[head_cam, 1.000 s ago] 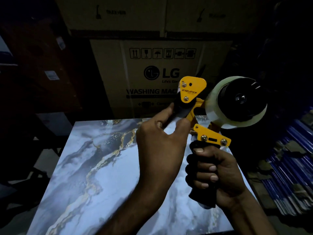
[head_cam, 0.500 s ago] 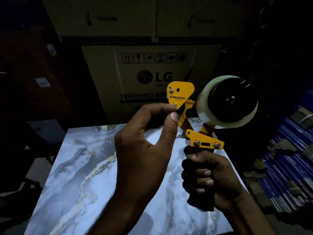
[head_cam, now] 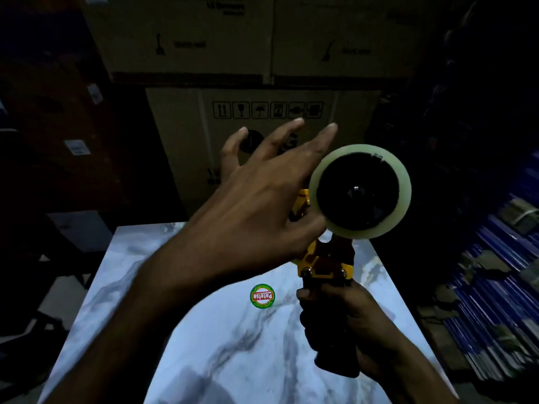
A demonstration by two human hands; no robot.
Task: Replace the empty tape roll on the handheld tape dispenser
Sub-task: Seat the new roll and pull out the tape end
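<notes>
1. The right hand (head_cam: 347, 325) has its fingers wrapped tightly round the black handle of the yellow metal handheld tape dispenser (head_cam: 318, 263). It holds the tool upright in the air above the far right part of the blue-white marble-patterned table (head_cam: 233, 360).
2. The pale, translucent roll of tape (head_cam: 404, 188) sits on the dispenser's black hub at the top, its flat face turned towards the camera. Nothing presses on it, so a tilt of the handle could let it slide off the hub if it is not fully seated.
3. The left hand (head_cam: 256, 196) is spread wide, fingers straight and apart, holding nothing. It covers the dispenser's front end, and I cannot tell whether the palm touches the frame behind it.
4. That hidden front end likely carries the cutter; a blind reach there in this dim light could nick a fingertip.
5. No loose tape end shows. If it has stuck back onto the roll, picking at it could pull the roll askew.
6. One hand alone bears the tool; a slip would drop it onto the hard table near the round green-and-red sticker (head_cam: 262, 296).
</notes>
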